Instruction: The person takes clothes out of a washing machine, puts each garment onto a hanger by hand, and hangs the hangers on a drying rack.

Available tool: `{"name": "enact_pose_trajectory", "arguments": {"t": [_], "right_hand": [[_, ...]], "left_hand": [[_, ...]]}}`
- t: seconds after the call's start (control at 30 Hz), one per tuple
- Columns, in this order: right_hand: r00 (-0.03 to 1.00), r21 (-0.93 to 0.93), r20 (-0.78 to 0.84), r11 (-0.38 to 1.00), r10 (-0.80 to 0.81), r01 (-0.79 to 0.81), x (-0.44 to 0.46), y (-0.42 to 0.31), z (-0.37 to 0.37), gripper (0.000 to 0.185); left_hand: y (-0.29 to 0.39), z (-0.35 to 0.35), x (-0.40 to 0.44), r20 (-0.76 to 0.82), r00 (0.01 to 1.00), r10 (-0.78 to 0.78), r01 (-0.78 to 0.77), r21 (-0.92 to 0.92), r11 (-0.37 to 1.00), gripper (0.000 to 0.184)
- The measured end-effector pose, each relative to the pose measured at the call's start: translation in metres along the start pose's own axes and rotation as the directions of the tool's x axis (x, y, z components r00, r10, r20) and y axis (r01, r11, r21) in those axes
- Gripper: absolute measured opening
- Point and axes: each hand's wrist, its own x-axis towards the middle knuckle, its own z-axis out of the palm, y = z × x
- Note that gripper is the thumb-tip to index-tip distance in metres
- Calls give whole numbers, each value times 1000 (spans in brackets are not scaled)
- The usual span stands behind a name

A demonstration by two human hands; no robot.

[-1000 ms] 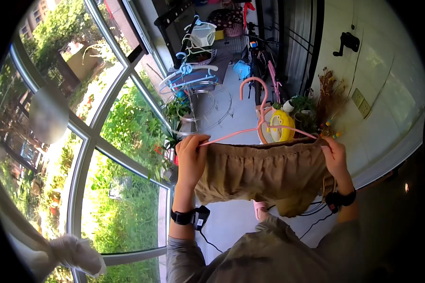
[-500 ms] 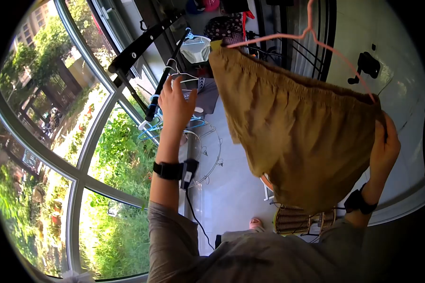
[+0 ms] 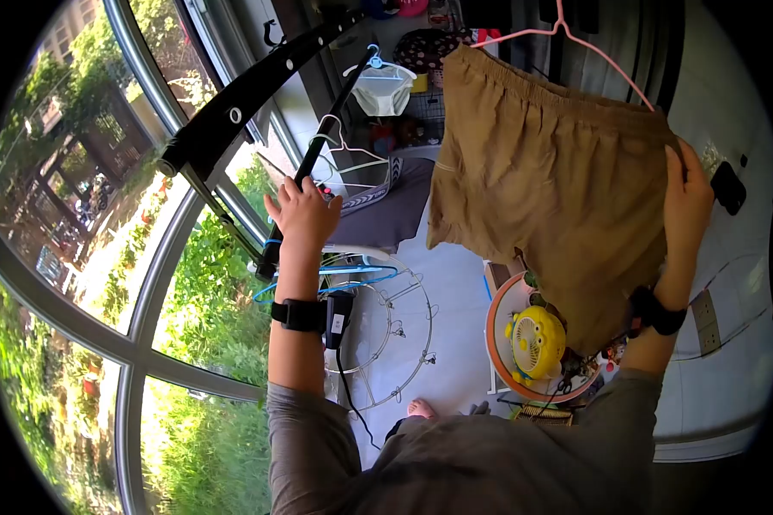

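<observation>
Brown shorts (image 3: 558,172) with an elastic waist hang from a pink hanger (image 3: 608,58) on the right, its hook cut off by the top edge. My right hand (image 3: 689,193) grips the shorts and hanger at the right end of the waistband. My left hand (image 3: 302,215) is raised, its fingers spread, at the lower part of a black drying rail (image 3: 318,142); whether it touches the rail cannot be made out. Beyond it on the rail are a pale wire hanger (image 3: 343,144) and white underwear (image 3: 381,92) on a blue hanger.
A grey garment (image 3: 395,206) hangs behind my left hand. Below are blue hangers (image 3: 361,276) and a round wire clip rack (image 3: 425,326). A yellow fan (image 3: 538,343) sits in an orange-rimmed basin (image 3: 495,330). Window frames (image 3: 137,348) line the left side.
My left hand has let go of the hanger's left end and moved to the rail. My right hand has raised the shorts and hanger. The view has turned towards the rail.
</observation>
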Motion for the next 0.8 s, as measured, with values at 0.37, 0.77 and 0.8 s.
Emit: {"name": "enact_pose_trajectory", "arguments": {"t": [0.37, 0.77, 0.8], "right_hand": [[967, 228, 253, 973, -37, -23, -13, -41, 196, 23], [919, 530, 377, 841, -117, -110, -50, -67, 453, 22], [903, 532, 412, 836, -117, -135, -52, -74, 475, 23]], "left_hand": [[-50, -16, 31, 156, 982, -107, 92, 102, 991, 66], [-13, 68, 148, -88, 964, -251, 263, 186, 947, 75], [-3, 58, 155, 32, 948, -318, 311, 128, 942, 65]]}}
